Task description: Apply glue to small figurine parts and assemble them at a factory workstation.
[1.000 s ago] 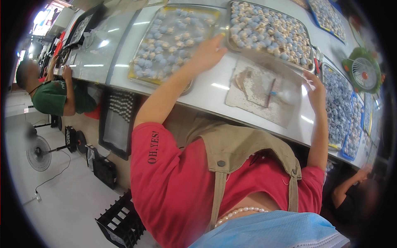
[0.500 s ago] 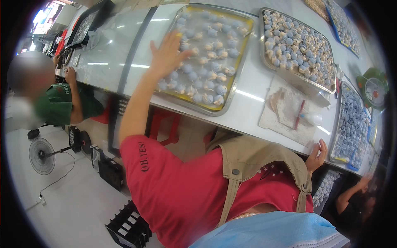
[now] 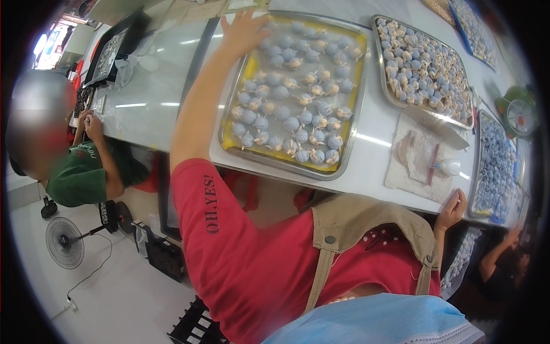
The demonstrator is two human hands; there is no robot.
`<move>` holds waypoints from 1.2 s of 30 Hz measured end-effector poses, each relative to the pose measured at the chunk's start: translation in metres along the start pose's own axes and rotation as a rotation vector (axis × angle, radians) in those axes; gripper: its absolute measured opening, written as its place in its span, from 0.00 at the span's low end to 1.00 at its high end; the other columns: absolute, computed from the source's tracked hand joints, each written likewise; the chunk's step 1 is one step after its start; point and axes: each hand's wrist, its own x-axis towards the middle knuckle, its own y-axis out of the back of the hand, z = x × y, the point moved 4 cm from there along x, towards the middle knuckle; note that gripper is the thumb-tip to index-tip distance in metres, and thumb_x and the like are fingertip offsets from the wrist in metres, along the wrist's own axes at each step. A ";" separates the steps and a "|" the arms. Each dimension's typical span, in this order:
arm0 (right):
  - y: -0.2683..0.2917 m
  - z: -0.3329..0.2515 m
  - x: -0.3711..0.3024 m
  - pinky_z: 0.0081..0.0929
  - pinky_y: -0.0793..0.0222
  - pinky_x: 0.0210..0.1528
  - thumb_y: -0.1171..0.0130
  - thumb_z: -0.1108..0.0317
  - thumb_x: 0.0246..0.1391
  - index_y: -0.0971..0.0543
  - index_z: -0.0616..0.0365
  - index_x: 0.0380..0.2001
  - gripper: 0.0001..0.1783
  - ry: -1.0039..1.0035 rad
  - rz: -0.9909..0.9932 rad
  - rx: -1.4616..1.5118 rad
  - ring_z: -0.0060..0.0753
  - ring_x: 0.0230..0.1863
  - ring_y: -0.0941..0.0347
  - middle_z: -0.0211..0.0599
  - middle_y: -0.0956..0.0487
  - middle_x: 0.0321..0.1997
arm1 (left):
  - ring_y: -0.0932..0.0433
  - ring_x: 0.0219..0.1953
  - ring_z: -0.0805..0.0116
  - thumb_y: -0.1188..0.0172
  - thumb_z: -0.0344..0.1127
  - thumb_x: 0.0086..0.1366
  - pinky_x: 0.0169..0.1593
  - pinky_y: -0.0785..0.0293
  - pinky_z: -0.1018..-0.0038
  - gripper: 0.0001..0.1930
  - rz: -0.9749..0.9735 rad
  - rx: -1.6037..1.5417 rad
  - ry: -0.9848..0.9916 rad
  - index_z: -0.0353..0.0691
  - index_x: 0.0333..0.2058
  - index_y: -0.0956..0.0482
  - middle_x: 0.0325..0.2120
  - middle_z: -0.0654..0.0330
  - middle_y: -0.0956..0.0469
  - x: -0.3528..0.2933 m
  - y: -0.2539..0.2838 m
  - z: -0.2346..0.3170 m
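Note:
My left hand [image 3: 243, 34], with its arm stretched out, is at the far left corner of a metal tray [image 3: 226, 123] lined in yellow. Its fingers are spread, and I cannot tell whether they touch the rim. Small round blue-grey figures [image 3: 291, 124] with cream-coloured parts are spread over this tray. My right hand [image 3: 452, 211] rests by the table's near edge, fingers loosely extended and nothing seen in them. Closest to it lies a pale square board [image 3: 401, 174] bearing a red stick [image 3: 433, 163] and a small whitish bottle [image 3: 450, 167].
A second metal tray [image 3: 382, 80], densely filled with similar figures, stands to the right. Beyond the board is a tray of blue-grey pieces [image 3: 494, 163], near a green fan [image 3: 520, 117]. A co-worker in a green shirt [image 3: 86, 178] sits at the left; another person [image 3: 504, 264] is at far right.
My left hand has moved from over the lined tray's left side to its far left corner. The view has shifted. The co-worker at left has brought both hands together.

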 end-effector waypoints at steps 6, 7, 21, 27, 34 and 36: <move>-0.006 0.004 -0.001 0.25 0.36 0.46 0.54 0.70 0.57 0.26 0.66 0.40 0.12 0.014 0.021 -0.064 0.33 0.41 0.30 0.40 0.25 0.41 | 0.32 0.51 0.59 0.43 0.53 0.51 0.55 0.43 0.55 0.30 0.396 -0.052 0.058 0.45 0.51 0.33 0.46 0.46 0.30 0.025 -0.040 -0.020; -0.001 0.009 -0.002 0.25 0.36 0.46 0.54 0.70 0.57 0.26 0.66 0.40 0.12 -0.002 0.019 -0.082 0.33 0.41 0.30 0.40 0.25 0.41 | 0.33 0.50 0.56 0.44 0.47 0.51 0.53 0.40 0.57 0.24 0.305 -0.082 -0.016 0.42 0.46 0.30 0.44 0.44 0.30 0.005 0.001 0.032; 0.007 0.015 -0.001 0.22 0.35 0.41 0.52 0.70 0.56 0.24 0.64 0.38 0.11 -0.056 0.062 0.054 0.29 0.37 0.30 0.37 0.24 0.38 | 0.50 0.62 0.54 0.48 0.64 0.51 0.59 0.69 0.43 0.36 0.078 0.128 0.013 0.48 0.54 0.34 0.60 0.54 0.46 -0.125 0.027 0.075; 0.024 0.031 -0.003 0.23 0.33 0.41 0.50 0.73 0.54 0.24 0.63 0.37 0.09 -0.030 0.052 0.051 0.31 0.38 0.29 0.38 0.24 0.38 | 0.48 0.61 0.51 0.48 0.58 0.55 0.59 0.63 0.43 0.29 0.252 -0.148 -0.043 0.49 0.51 0.32 0.59 0.54 0.44 -0.117 0.031 0.127; 0.037 0.041 -0.012 0.26 0.32 0.39 0.49 0.74 0.53 0.23 0.61 0.36 0.08 0.012 0.089 0.094 0.34 0.37 0.28 0.38 0.23 0.36 | 0.44 0.60 0.60 0.51 0.57 0.57 0.59 0.60 0.45 0.26 0.121 0.284 -0.304 0.49 0.50 0.31 0.56 0.57 0.39 -0.113 0.028 0.229; 0.043 0.041 -0.015 0.26 0.32 0.39 0.49 0.74 0.53 0.23 0.60 0.36 0.08 0.021 0.098 0.110 0.34 0.37 0.28 0.38 0.23 0.36 | 0.42 0.59 0.62 0.51 0.57 0.57 0.59 0.60 0.45 0.26 0.140 0.432 -0.149 0.48 0.50 0.30 0.54 0.57 0.36 -0.118 0.029 0.219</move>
